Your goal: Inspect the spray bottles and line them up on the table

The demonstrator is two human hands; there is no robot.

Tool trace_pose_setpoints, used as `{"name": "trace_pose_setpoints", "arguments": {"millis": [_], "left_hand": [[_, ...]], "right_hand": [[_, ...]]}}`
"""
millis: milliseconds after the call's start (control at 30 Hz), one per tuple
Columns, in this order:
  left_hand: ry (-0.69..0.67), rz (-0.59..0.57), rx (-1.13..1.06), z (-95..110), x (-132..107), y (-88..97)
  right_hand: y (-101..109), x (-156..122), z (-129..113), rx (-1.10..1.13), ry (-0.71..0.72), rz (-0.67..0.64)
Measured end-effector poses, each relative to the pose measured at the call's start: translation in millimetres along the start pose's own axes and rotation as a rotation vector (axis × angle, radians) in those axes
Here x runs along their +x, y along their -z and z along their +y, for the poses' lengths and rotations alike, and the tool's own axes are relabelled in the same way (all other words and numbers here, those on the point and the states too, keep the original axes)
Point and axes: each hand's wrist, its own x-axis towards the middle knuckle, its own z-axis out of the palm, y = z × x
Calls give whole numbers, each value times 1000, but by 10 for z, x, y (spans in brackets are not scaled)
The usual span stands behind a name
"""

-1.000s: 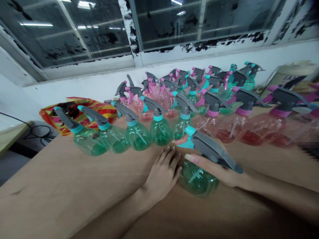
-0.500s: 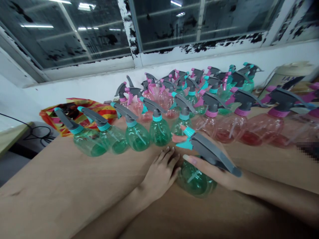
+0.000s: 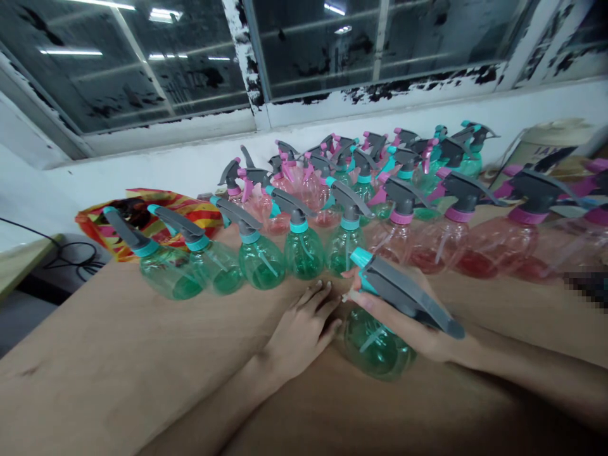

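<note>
My right hand [image 3: 403, 320] grips the grey and teal trigger head [image 3: 403, 290] of a green spray bottle [image 3: 377, 348] standing on the brown table [image 3: 118, 354]. Its fingers are pressed on the teal trigger under the nozzle. My left hand [image 3: 301, 332] lies flat on the table with fingers stretched out, touching the left side of that bottle. Just beyond both hands stands a row of green spray bottles [image 3: 259, 256].
Several pink spray bottles [image 3: 456, 244] and more green ones crowd the back and right of the table up to the white wall. A red and yellow striped bag [image 3: 152, 212] lies at the back left. A black cable [image 3: 71, 253] hangs off the left edge.
My right fingers have squeezed the teal trigger in toward the bottle's neck. The left hand has barely shifted.
</note>
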Motion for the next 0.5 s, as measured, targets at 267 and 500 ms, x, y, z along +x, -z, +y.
{"name": "trace_pose_setpoints", "arguments": {"millis": [267, 500], "left_hand": [[-3, 34, 17, -1, 0, 4], [11, -14, -21, -17, 1, -28]], "right_hand": [[-9, -26, 10, 2, 12, -3], [-22, -25, -53, 9, 5, 83]]}}
